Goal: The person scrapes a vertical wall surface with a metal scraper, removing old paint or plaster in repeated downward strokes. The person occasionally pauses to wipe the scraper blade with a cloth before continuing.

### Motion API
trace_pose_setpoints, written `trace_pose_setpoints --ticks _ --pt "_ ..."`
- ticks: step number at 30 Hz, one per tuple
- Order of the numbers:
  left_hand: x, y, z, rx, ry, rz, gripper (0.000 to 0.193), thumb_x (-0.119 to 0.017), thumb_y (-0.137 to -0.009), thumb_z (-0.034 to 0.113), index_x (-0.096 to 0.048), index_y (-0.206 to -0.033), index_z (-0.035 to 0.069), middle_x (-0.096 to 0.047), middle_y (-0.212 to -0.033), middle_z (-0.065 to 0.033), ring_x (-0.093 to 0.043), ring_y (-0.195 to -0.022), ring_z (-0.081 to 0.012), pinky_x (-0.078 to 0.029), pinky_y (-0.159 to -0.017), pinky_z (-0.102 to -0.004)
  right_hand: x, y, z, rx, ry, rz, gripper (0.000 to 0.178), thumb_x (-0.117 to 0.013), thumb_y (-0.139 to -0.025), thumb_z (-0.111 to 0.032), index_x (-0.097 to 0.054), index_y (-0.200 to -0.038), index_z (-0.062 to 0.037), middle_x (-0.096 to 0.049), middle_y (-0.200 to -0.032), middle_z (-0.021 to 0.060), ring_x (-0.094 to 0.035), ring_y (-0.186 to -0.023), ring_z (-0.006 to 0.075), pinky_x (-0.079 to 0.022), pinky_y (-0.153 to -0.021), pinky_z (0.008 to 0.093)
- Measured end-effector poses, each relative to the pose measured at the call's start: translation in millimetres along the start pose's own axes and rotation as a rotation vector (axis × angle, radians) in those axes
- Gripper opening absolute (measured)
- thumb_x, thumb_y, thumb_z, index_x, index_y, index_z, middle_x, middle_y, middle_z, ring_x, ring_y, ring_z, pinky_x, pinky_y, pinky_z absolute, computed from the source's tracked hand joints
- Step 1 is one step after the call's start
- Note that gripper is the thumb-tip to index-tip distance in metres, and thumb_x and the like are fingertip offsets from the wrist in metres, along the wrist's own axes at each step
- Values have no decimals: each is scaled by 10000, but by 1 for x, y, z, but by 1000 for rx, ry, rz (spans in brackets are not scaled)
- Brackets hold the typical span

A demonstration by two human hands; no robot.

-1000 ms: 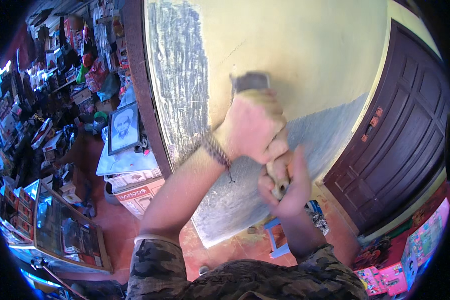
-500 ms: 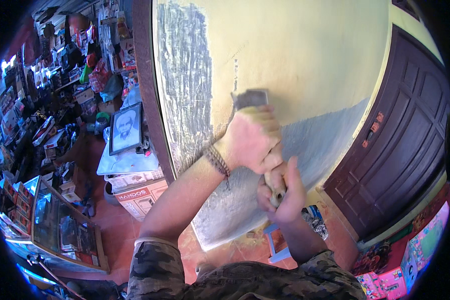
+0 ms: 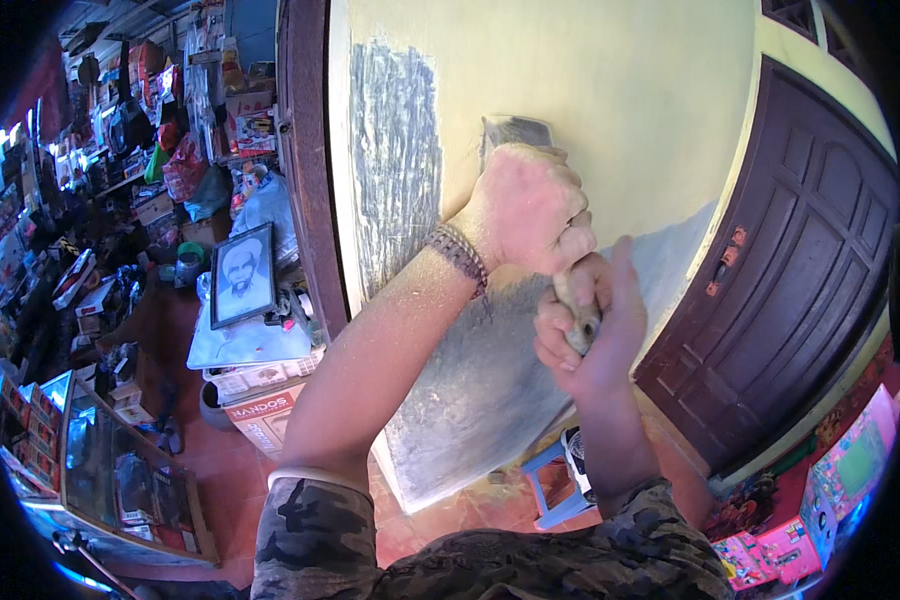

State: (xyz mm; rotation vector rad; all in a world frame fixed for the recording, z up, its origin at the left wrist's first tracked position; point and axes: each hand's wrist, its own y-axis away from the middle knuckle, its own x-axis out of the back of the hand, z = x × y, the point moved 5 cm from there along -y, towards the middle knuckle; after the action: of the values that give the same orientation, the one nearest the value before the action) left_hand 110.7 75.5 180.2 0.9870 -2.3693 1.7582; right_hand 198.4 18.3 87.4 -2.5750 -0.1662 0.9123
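My left hand is wrapped round a scraper with a broad flat metal blade, close behind the blade. The blade lies against a cream-painted wall. Lower on the same tool, my right hand grips the end of the pale handle, its thumb stretched up along it. A rough grey strip without cream paint runs down the wall's left side. Below the hands the wall is a smoother grey. Pale dust clings to my left forearm, and a beaded bracelet circles that wrist.
A dark wooden door stands at the right. Under my right arm is a blue stool with a cloth or bag on it. At the left are a framed portrait, a cardboard box, a glass display case and crowded shelves.
Both hands have pushed the scraper higher up the wall, with the blade now farther from the lower grey area. The head view has shifted a little.
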Motion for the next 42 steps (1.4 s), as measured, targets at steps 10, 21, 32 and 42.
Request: trace_pose_setpoints --ticks 10,21,32,42 --pt "13 -10 0 64 -135 -18 334 -560 -704 372 -651 -557 86 -596 -570 -124 -630 -620 -319 -483 -608 -428 -31 4 -15 -107 55 102 523 -270 -999 -601 -450 -726 -194 -428 -514 42 -289 -277 119 -224 -258 246" --pt "19 -28 -8 6 -188 -37 394 -527 -771 395 -663 -583 77 -595 -557 -113 -608 -550 -299 -471 -530 -423 -35 -9 -26 -4 99 31 516 -292 -996 -602 -444 -702 -206 -447 -529 28 -271 -281 110 -207 -260 247" --pt "31 -41 -15 60 -86 119 209 -599 -631 286 -588 -526 105 -553 -575 -85 -590 -644 -288 -465 -565 -400 -42 -13 -36 -29 146 -22 537 -293 -988 -619 -442 -699 -192 -445 -528 33 -256 -278 104 -184 -256 246" --pt "23 -39 -27 56 -36 131 218 -591 -679 292 -607 -575 101 -572 -623 -102 -589 -629 -307 -476 -603 -417 -43 -19 -48 42 153 -125 537 -317 -980 -628 -463 -713 -185 -442 -516 39 -296 -282 117 -224 -271 265"
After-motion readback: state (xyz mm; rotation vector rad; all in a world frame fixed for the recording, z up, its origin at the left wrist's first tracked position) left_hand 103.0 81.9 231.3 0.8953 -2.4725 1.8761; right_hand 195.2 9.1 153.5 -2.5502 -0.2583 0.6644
